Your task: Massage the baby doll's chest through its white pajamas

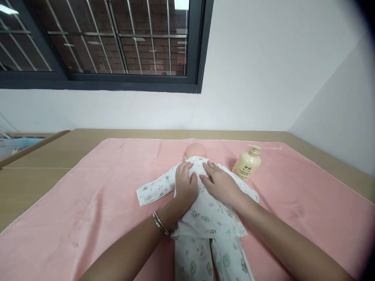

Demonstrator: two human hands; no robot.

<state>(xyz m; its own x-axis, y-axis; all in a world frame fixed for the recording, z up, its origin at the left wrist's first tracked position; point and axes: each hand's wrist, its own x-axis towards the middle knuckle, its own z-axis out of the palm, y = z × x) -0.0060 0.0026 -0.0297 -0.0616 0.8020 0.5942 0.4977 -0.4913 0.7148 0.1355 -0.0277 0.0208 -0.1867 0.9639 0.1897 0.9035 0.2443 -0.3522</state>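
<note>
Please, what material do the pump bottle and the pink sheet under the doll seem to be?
Pump bottle: probably plastic, cream, smooth with a slight sheen. Pink sheet: looks like soft matte cloth, perhaps a towel or fleece, with gentle wrinkles.

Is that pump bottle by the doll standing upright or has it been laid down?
Laid down. The pump bottle lies tilted on the pink towel, its pump head pointing away toward the wall, right of the doll.

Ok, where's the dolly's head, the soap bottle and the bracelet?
Bald pink doll head (pixel 195 150), head view, crown.
Cream plastic pump bottle (pixel 247 166), head view, label.
Silver metal bangle (pixel 159 223), head view, band on left wrist.
</note>
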